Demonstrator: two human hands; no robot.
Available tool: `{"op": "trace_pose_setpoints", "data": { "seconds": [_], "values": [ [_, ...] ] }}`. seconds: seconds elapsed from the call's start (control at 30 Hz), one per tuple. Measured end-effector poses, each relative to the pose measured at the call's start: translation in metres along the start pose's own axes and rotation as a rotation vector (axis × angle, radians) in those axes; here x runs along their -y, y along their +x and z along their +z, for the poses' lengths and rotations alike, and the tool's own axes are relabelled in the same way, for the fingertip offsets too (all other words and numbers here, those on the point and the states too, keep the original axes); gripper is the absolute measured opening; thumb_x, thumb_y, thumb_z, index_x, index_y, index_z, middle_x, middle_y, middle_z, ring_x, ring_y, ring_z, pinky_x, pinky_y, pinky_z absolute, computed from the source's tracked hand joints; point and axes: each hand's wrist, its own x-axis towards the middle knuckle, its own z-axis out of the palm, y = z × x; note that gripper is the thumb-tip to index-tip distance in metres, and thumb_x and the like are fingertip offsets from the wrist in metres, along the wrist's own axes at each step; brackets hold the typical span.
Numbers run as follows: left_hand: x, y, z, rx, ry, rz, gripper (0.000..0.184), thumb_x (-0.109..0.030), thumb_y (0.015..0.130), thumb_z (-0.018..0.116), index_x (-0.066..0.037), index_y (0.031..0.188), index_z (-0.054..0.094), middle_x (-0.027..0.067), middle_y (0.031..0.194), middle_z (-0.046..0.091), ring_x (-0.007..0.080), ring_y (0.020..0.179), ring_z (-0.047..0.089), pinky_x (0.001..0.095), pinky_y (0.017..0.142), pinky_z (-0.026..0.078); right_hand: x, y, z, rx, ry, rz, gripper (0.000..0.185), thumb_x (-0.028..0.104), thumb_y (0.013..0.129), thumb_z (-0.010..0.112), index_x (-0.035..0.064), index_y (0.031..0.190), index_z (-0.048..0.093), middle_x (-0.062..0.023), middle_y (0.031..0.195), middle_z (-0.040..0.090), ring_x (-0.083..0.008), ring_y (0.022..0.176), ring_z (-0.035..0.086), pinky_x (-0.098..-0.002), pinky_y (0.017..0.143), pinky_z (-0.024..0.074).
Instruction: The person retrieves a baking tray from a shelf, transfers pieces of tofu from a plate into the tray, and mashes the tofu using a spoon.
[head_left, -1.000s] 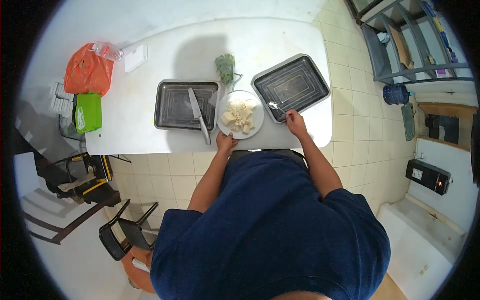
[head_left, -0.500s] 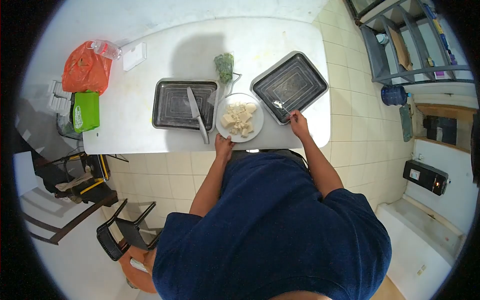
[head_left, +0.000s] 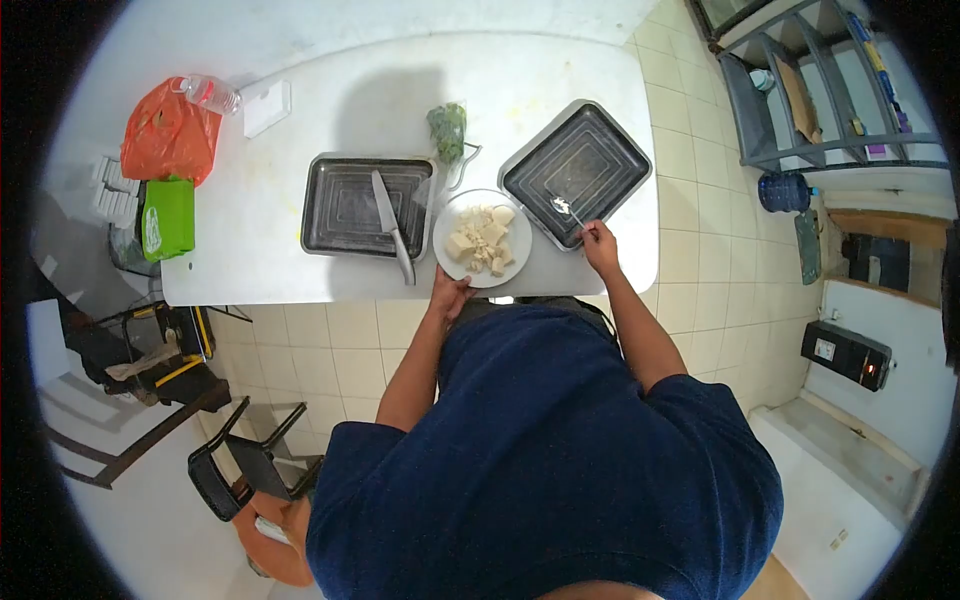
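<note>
My left hand [head_left: 453, 291] grips the near rim of a white plate [head_left: 444, 262], thumb on top. Pale cut chunks and small crumbled pieces [head_left: 482, 240], perhaps tofu, are heaped on the plate. My right hand [head_left: 600, 246] is closed on the handle of a metal spoon [head_left: 575, 217]. The spoon's bowl, with white bits in it, is over the near corner of the right-hand dark baking tray [head_left: 585, 150]; whether it touches the tray I cannot tell. Left of the plate, a knife [head_left: 388, 212] lies across another dark tray [head_left: 335, 205], handle over its near edge.
Behind the plate lie a bag of green leaves [head_left: 447, 132] and a thin wire-like handle. An orange plastic bag [head_left: 170, 135], clear bottle [head_left: 212, 95], white box [head_left: 267, 108] and green bag [head_left: 168, 220] are at the left. Chairs [head_left: 265, 465] stand behind me on the left.
My left hand and the plate have shifted slightly to the right and nearer me. The spoon's bowl has moved a little to the right over the tray.
</note>
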Motion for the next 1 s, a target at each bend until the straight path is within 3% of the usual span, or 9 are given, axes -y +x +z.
{"op": "trace_pose_setpoints", "data": {
  "seconds": [0.1, 0.2, 0.5, 0.57, 0.77, 1.0],
  "values": [
    [0.003, -0.002, -0.004, -0.011, 0.002, -0.001, 0.071, 0.016, 0.083, 0.047, -0.023, 0.138, 0.024, 0.0092, 0.141, 0.036, 0.0324, 0.121, 0.049, 0.0495, 0.087, 0.05, 0.0, -0.001, -0.002, 0.008, 0.059, 0.019, 0.003, 0.005, 0.091, 0.052, 0.0034, 0.089, 0.054, -0.0067, 0.082, 0.066, -0.0129, 0.076, 0.061, -0.0272, 0.071, 0.0475],
    [-0.001, -0.014, -0.003, -0.01, 0.023, 0.009, 0.071, 0.016, 0.083, 0.048, -0.023, 0.138, 0.025, 0.0095, 0.14, 0.038, 0.0322, 0.12, 0.05, 0.0474, 0.084, 0.054, -0.006, 0.001, 0.0, -0.005, 0.073, -0.079, 0.004, 0.007, 0.091, 0.053, 0.0037, 0.091, 0.055, -0.0055, 0.078, 0.066, -0.0092, 0.053, 0.052, -0.0255, 0.049, 0.0423],
    [-0.024, -0.038, -0.004, 0.072, 0.03, 0.096, 0.069, 0.015, 0.083, 0.049, -0.019, 0.139, 0.025, 0.0102, 0.135, 0.044, 0.0293, 0.113, 0.056, 0.0405, 0.079, 0.058, -0.009, -0.008, 0.007, 0.051, 0.092, -0.049, 0.004, 0.003, 0.09, 0.051, 0.0035, 0.091, 0.055, -0.0049, 0.08, 0.065, -0.0106, 0.076, 0.059, -0.0257, 0.07, 0.0461],
    [-0.03, -0.04, 0.0, 0.074, 0.033, 0.121, 0.068, 0.014, 0.084, 0.05, -0.019, 0.139, 0.027, 0.0093, 0.13, 0.049, 0.0261, 0.107, 0.059, 0.0382, 0.08, 0.057, -0.018, -0.009, 0.013, 0.079, 0.139, -0.043, 0.004, 0.004, 0.09, 0.052, 0.0033, 0.092, 0.055, -0.005, 0.079, 0.065, -0.0111, 0.076, 0.06, -0.0257, 0.071, 0.0462],
    [-0.045, -0.032, 0.004, 0.06, 0.023, 0.106, 0.069, 0.012, 0.085, 0.05, -0.019, 0.14, 0.026, 0.0091, 0.13, 0.049, 0.0267, 0.11, 0.058, 0.0386, 0.08, 0.057, -0.014, -0.022, 0.022, 0.232, 0.211, -0.016, 0.007, 0.006, 0.09, 0.052, 0.0022, 0.096, 0.054, -0.0083, 0.086, 0.068, -0.0145, 0.076, 0.061, -0.0291, 0.074, 0.0477],
    [-0.061, -0.026, 0.016, 0.115, 0.072, 0.143, 0.071, 0.012, 0.085, 0.05, -0.021, 0.142, 0.023, 0.0094, 0.134, 0.047, 0.0277, 0.112, 0.057, 0.0409, 0.081, 0.057, 0.019, -0.041, 0.018, 0.489, 0.332, 0.323, 0.01, 0.014, 0.093, 0.052, 0.0095, 0.103, 0.052, -0.0067, 0.099, 0.07, -0.0147, 0.081, 0.06, -0.0326, 0.078, 0.047]
  ]
}}
